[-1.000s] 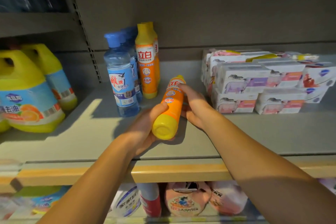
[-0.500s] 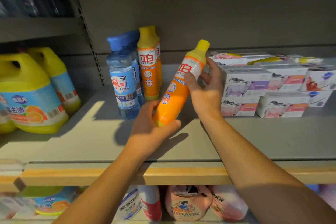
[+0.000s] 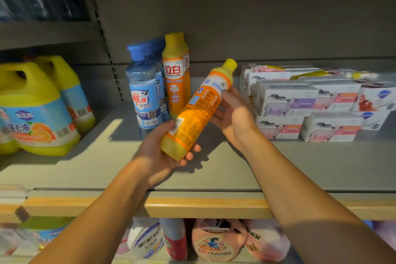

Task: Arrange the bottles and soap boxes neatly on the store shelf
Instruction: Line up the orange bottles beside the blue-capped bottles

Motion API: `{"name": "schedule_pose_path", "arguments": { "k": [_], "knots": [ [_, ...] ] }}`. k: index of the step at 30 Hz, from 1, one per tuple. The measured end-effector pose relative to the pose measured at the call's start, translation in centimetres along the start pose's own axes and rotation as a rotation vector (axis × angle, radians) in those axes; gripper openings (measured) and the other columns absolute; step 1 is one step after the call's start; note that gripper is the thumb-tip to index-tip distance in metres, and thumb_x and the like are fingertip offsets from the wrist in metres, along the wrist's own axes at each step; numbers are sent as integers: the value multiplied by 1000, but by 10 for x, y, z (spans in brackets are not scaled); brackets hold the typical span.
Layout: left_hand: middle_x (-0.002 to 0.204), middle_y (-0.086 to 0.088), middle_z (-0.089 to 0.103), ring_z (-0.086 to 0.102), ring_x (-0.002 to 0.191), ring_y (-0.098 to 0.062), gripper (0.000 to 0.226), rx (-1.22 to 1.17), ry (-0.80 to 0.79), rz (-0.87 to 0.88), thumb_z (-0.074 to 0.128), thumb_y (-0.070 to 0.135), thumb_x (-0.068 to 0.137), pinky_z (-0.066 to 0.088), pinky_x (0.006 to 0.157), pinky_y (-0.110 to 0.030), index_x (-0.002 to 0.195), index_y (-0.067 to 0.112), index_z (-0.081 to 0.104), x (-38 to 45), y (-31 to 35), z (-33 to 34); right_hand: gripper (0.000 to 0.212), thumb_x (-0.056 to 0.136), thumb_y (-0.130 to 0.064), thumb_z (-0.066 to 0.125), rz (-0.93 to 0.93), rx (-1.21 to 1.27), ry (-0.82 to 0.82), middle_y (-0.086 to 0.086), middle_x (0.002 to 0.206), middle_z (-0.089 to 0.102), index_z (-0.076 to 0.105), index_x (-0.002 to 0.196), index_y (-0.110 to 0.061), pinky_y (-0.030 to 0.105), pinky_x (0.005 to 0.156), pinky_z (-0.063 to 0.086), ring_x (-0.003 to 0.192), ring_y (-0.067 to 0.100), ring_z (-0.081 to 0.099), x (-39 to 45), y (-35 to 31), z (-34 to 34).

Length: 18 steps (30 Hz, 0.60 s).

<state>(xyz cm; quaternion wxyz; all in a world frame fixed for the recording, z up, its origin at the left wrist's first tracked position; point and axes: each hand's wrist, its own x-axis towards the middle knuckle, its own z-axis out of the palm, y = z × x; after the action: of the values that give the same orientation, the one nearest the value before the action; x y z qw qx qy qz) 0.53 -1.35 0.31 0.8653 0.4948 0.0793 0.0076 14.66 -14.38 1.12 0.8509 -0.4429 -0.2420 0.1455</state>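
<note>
An orange bottle with a yellow cap (image 3: 198, 111) is held tilted above the grey shelf (image 3: 214, 169), cap up and to the right, its back label facing me. My left hand (image 3: 159, 152) grips its base from below. My right hand (image 3: 235, 117) holds its upper body from the right side. Behind it stand upright orange bottles (image 3: 174, 77) and blue bottles (image 3: 143, 92) in rows. White soap boxes (image 3: 300, 103) are stacked two high on the right of the shelf.
Two big yellow jugs (image 3: 36, 111) stand at the left, beyond a perforated upright post (image 3: 107, 49). The shelf's front lip carries a wooden-coloured strip (image 3: 203, 204). More bottles and pouches (image 3: 214, 240) fill the lower shelf.
The orange bottle was lying low with its base toward me, then got raised and tilted upright. It has since been turned so its back label shows.
</note>
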Motion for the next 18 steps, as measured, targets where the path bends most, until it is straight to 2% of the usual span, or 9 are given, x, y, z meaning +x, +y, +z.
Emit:
{"name": "schedule_pose_path", "arguments": {
  "k": [4,7,9,11,13,15,18],
  "knots": [
    [84,-26,69,61,50,-25,46,20,-31,21,53,45,77,49,44,-24,108,12,59,2,-2,-2,27,86,-30,57,14,61,-48,4,93,75,60,113,-24,36,68,57,86,21,73,1,0,-5],
    [87,-17,72,67,60,-29,42,35,73,111,60,39,73,54,47,-29,107,15,60,7,-5,-1,31,85,-32,59,-51,-51,26,3,93,75,61,114,-23,36,69,57,84,22,73,0,0,-4],
    [88,-12,70,69,70,-27,41,116,125,227,65,33,71,57,54,-33,105,12,60,9,-10,1,41,83,-33,61,-106,-145,87,4,96,75,59,122,-21,37,70,57,87,23,73,-2,0,-1],
    [91,-6,69,67,79,-21,41,330,187,354,78,26,66,57,64,-33,102,14,63,10,-15,1,50,82,-35,64,-187,-235,126,3,98,75,56,129,-22,36,72,58,92,23,73,-5,-2,2],
    [92,3,70,66,80,-6,38,663,249,474,75,33,68,54,68,-22,102,20,64,9,-18,0,48,80,-38,68,-303,-325,134,-5,95,75,56,126,-33,29,72,58,93,14,72,-9,-5,4],
    [98,9,72,66,83,4,41,852,188,519,66,42,74,50,70,-12,109,21,65,6,-19,1,44,79,-40,70,-388,-380,103,-9,94,75,55,121,-42,19,70,55,92,8,71,-16,-7,9],
    [109,6,69,63,99,0,44,1009,86,539,58,47,82,49,85,-15,118,23,65,5,-20,1,48,77,-42,69,-445,-388,78,-6,100,73,53,122,-38,19,72,53,95,9,69,-23,-10,15]
  ]
}}
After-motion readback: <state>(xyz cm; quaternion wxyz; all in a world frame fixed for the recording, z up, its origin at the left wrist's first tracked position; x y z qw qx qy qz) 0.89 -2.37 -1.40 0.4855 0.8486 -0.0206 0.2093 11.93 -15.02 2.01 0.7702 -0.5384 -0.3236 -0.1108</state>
